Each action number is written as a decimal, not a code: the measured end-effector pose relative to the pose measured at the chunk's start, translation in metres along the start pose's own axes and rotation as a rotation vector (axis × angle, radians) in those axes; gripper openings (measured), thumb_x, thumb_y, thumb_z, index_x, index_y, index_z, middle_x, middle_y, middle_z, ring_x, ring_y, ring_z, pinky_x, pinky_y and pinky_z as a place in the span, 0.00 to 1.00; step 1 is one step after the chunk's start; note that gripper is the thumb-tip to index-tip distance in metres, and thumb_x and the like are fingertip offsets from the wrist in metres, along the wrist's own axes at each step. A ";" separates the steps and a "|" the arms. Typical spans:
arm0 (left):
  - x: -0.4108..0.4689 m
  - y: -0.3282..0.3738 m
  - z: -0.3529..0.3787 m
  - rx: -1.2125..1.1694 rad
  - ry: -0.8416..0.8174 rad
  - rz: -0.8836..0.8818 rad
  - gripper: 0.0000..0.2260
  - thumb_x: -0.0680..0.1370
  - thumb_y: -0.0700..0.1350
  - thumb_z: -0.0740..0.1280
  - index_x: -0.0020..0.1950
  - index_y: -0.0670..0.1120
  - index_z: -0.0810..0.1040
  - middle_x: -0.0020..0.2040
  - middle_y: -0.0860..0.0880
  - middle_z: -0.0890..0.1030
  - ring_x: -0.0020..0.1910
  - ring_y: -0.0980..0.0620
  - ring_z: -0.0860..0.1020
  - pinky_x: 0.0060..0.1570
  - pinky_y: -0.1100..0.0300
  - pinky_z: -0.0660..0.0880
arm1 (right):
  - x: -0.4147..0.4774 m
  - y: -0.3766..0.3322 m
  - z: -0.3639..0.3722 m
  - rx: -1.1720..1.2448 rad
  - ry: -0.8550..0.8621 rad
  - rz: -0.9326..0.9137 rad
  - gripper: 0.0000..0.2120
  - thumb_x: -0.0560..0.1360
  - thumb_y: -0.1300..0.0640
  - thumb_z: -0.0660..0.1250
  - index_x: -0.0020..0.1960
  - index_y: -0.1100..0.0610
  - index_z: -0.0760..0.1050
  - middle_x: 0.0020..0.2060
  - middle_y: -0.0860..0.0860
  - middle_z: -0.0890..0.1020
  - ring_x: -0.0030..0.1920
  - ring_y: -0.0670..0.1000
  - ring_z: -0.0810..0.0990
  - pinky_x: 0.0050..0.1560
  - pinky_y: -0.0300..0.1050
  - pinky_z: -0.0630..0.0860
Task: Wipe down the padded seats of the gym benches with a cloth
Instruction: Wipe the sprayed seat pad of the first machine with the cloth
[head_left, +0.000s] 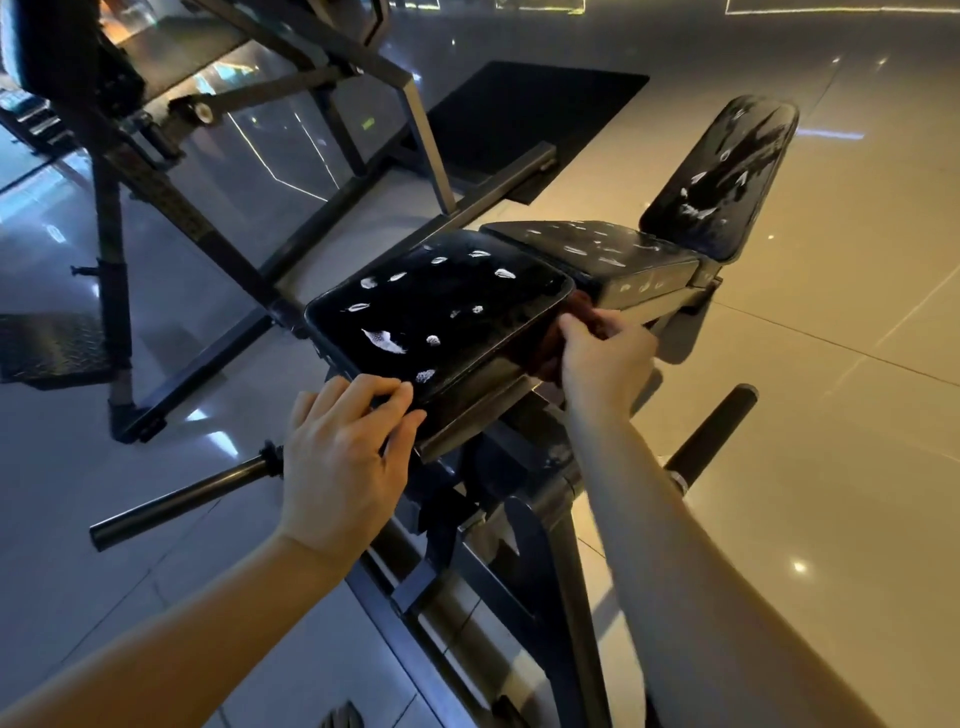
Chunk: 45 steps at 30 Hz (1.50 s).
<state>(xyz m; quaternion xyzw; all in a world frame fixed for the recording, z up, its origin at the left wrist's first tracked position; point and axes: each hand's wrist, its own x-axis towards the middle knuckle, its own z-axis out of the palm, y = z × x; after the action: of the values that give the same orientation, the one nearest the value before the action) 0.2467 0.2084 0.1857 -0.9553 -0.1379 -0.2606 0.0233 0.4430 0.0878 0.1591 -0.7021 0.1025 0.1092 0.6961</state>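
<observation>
**At the front of the gym bench: both hands on the seat pad**

At the near end of the gym bench (524, 525), the black seat pad (441, 306) sits tilted a bit and it's covered in white blobs (384, 340), looks like foam or spray, dotted all over the top. Same stuff on the middle pad (597, 249) just behind it, and smeared streaks on the upright back pad (722, 176) at the far end.

Left hand (337, 467) rests on the near corner of the seat pad, fingers lightly bent and lying on top, thumb against the edge. It's not holding anything else.

Right hand (602, 358) is at the right side of the seat pad, tucked close to the gap between that pad and the middle one. Its fingers are curled around what looks like a dark reddish cloth (574, 312), bunched against the pad's side. It's pretty dim down there, so I can't make out much more of the cloth.

Below the pad a black roller bar (182, 499) sticks out to the left and another one (711, 436) to the right. Off to the left stands a bigger machine frame (260, 156), with a black floor mat (519, 119) behind the bench, all on a shiny tiled floor (831, 364).
</observation>
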 end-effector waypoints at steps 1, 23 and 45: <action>0.000 0.000 0.001 -0.004 0.000 -0.005 0.11 0.81 0.47 0.68 0.57 0.42 0.84 0.53 0.48 0.82 0.47 0.48 0.78 0.47 0.49 0.72 | -0.013 0.006 0.006 0.003 -0.032 -0.013 0.07 0.77 0.54 0.72 0.55 0.51 0.82 0.45 0.44 0.82 0.48 0.43 0.81 0.51 0.49 0.82; -0.002 -0.003 0.002 -0.012 0.008 0.008 0.11 0.81 0.46 0.68 0.58 0.41 0.84 0.53 0.47 0.83 0.45 0.48 0.78 0.45 0.53 0.69 | -0.082 0.020 0.014 0.084 -0.223 0.054 0.03 0.79 0.54 0.70 0.51 0.49 0.77 0.45 0.45 0.80 0.47 0.43 0.80 0.48 0.41 0.80; 0.005 -0.012 -0.011 0.021 -0.076 0.095 0.12 0.81 0.46 0.66 0.59 0.43 0.84 0.55 0.47 0.82 0.47 0.47 0.78 0.47 0.49 0.73 | -0.104 0.040 -0.015 -0.104 -0.483 -0.057 0.05 0.78 0.55 0.71 0.53 0.48 0.78 0.48 0.43 0.81 0.50 0.40 0.81 0.55 0.44 0.80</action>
<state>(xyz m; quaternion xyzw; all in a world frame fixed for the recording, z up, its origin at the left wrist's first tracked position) 0.2419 0.2197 0.1970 -0.9696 -0.0958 -0.2214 0.0402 0.3320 0.0716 0.1522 -0.6932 -0.0925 0.2594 0.6661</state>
